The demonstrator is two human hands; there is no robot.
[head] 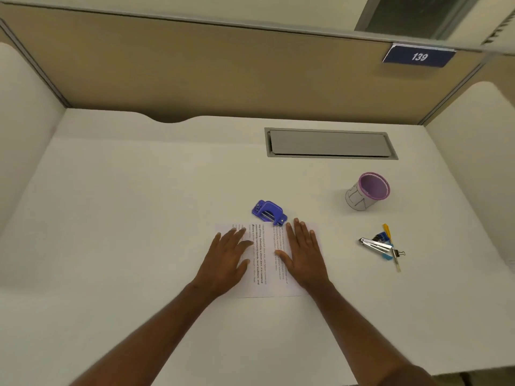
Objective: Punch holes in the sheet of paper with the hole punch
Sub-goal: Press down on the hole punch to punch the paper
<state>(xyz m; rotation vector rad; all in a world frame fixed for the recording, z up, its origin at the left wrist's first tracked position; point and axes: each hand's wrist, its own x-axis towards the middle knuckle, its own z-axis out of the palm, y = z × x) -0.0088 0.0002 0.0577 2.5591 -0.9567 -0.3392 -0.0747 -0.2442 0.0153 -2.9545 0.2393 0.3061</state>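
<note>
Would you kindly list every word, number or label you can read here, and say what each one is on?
"139": white digits on the blue sign on the partition.
Sheet of paper: printed lines, some bold, lying sideways under both hands; too small and blurred to read.
Cup: black drawn strokes on its side, not legible as letters.

glossy blue plastic hole punch (269, 213), matt printed paper sheet (264, 263), smooth desk (139, 204)

Two hands, left (227, 260) and right (302, 253). One sheet of paper (264, 263), one blue hole punch (269, 213), one purple-rimmed cup (366, 192), one stapler (374, 244), one binder clip (399, 253).
</note>
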